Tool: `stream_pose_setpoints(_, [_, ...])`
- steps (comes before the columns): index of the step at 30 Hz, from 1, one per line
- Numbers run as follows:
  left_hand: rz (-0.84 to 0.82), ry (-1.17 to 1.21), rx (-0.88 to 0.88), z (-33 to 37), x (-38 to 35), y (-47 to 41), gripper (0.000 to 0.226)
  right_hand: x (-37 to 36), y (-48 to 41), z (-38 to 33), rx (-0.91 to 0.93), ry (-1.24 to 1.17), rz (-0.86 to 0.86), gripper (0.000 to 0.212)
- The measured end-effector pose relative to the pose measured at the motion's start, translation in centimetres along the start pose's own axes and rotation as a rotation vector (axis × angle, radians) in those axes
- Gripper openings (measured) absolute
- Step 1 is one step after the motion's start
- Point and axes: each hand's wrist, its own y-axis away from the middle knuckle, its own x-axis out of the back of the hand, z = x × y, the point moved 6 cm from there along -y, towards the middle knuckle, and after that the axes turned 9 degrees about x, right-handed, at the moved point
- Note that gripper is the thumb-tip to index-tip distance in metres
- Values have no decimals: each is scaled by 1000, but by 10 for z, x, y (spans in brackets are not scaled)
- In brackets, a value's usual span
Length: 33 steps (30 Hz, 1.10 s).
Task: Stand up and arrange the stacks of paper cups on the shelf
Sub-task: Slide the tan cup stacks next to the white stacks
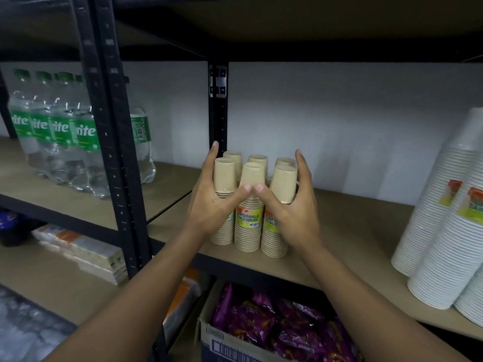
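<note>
I face a black metal shelf point(345, 226) with brown boards, set against a pale wall. On the far right of the board at my chest stand tall white stacks of disposable ware point(441, 236) with small colourful labels, leaning a little to the left. In the bay to the left, behind a black upright post point(115, 142), a shrink-wrapped pack of clear bottles point(60, 137) with green caps and green labels stands upright. On the level below, an open cardboard box point(222, 340) holds purple snack packets point(277, 325). On the lower left board lie flat wrapped packs point(86, 252), too blurred to read.

The stacks of paper cups point(248, 231) stand near the front edge of the middle board, just right of a rear post and well apart from the white stacks. There are 6 brown stacks, upright with cup bases on top, packed in 2 rows of 3 and touching. The front stacks carry yellow and green labels.

My left hand point(211, 207) wraps the left side of the cluster, index finger raised behind it and thumb pressed on the front middle stack. My right hand point(295, 215) mirrors it on the right side, thumb on that same stack. The 2 thumb tips nearly meet, so both hands grasp the cluster between them.
</note>
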Motion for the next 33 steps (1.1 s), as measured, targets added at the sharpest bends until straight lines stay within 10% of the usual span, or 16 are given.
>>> stream_pose_setpoints(33, [22, -13, -69, 35, -73, 32, 86, 84, 25, -1, 0, 100, 167, 87])
